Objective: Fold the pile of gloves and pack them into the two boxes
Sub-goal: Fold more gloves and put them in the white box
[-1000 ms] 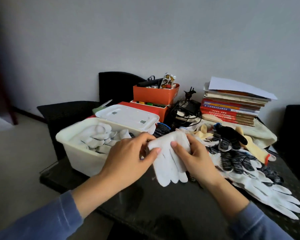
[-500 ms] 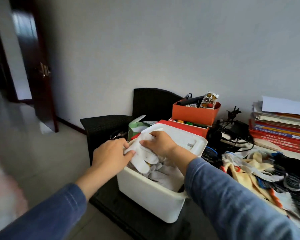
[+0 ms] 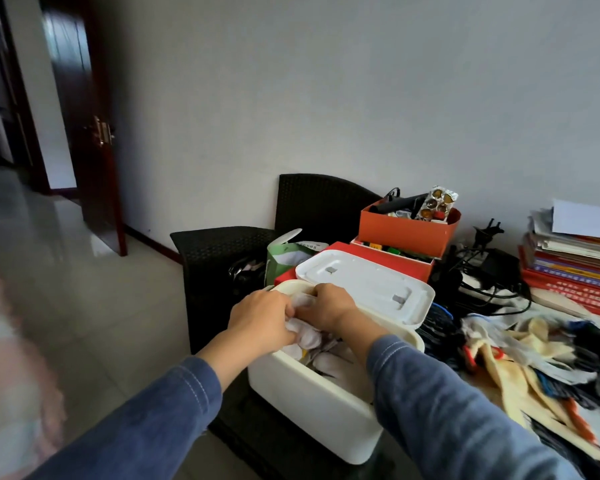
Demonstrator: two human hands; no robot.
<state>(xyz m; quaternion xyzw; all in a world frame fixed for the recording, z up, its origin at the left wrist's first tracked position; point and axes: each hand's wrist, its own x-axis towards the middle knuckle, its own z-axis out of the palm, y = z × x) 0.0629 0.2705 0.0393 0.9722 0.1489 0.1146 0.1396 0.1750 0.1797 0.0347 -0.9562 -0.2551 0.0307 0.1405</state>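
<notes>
- L hand (image 3: 260, 320) + R hand (image 3: 323, 308) — both curled round a folded white glove (image 3: 307, 337), gripping it inside the open white box (image 3: 312, 403).
- lidded box (image 3: 364, 282) at 1 o'clock of it, just beside (lid flat on top).
- glove pile (image 3: 534, 358) at 3 o'clock of the open box — mixed colours, unfolded.

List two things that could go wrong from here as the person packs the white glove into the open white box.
1. The left hand and right hand both grip the white glove at one end of the white box, which stands near the table edge; a hard push might tip or slide it.
2. The box already holds packed gloves, so squeezing this one in may crumple it.
</notes>
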